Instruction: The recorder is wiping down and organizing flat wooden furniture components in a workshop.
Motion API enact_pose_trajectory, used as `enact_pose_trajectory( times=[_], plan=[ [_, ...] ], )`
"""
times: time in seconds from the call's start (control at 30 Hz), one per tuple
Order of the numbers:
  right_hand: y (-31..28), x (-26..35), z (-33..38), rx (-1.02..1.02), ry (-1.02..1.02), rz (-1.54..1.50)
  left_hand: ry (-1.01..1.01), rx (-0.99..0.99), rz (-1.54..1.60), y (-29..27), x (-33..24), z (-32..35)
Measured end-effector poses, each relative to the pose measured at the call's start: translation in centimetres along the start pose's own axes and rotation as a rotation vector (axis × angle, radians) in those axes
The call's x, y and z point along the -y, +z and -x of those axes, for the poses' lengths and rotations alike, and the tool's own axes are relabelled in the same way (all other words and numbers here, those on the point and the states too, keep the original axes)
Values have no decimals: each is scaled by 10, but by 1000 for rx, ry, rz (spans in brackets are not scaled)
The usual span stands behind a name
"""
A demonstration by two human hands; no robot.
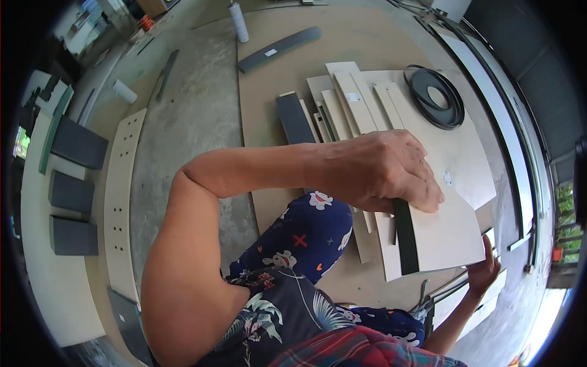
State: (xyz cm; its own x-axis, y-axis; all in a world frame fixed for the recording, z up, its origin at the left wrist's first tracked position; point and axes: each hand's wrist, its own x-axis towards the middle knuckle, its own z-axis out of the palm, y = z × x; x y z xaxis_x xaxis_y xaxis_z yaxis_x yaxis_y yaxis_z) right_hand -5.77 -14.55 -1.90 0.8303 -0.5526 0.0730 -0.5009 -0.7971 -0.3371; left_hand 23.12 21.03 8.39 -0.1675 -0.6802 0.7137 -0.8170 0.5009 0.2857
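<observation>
A cream board (449, 235) with a dark edge face (406, 241) is tilted up before me, over a stack of other boards. My left hand (397, 171) reaches across from the left, its fingers bent and closed over the board's top left corner, beside the dark edge. At the lower right corner my right hand (484, 269) grips the same board from the outside. Part of its fingers and palm is hidden behind the board. A coil of black edge strip (449, 107) lies on the boards beyond my hands.
Stacked cream panels (351, 101) and a dark grey board (295, 119) lie on a brown sheet (275, 85). A curved grey piece (280, 49) and a white cylinder (239, 23) are farther off. Drilled panel (122, 183) and grey blocks (73, 235) stand at left; long strips (510, 122) lie at right.
</observation>
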Motion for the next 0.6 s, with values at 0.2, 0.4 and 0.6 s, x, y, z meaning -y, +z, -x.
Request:
enact_pose_trajectory(
  times=[0.2, 0.4, 0.6],
  plan=[
    [73, -9, -78, 610, 377, -1076, -56, -20, -46, -24, 5, 55],
    [86, 68, -92, 428, 508, -902, -123, -18, -261, -49, 42, 83],
    [79, 147, -127, 46, 367, -1226, -676, -575, -247, -64, 126, 117]
  ],
)
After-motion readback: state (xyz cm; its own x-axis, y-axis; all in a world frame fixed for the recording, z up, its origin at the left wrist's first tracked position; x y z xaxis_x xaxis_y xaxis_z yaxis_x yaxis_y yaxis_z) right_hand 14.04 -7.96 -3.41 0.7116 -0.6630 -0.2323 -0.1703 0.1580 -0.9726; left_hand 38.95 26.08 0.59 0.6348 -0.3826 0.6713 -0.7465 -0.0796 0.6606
